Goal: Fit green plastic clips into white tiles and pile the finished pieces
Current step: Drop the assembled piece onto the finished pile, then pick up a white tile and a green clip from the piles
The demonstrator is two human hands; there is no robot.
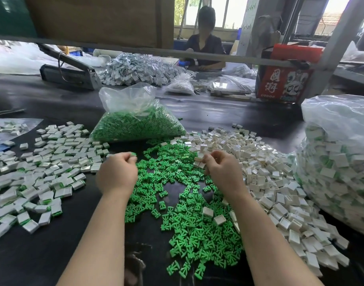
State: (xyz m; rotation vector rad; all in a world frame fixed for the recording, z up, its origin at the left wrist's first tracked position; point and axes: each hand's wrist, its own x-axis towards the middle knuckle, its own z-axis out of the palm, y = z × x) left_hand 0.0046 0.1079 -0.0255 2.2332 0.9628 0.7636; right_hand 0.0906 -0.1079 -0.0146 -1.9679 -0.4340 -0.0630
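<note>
Green clips (183, 195) are spread mid-table right between my arms so either hand can grab one; my left grip (117, 172) is pinching a clip (133, 154), my right grip (222, 170) is curled round a white tile (198, 159) from the loose tiles (269, 182) toward the right edge. Finished pieces (45, 168) pile toward the left edge, an easy toss. Bare table only near the front edge, bottom left
</note>
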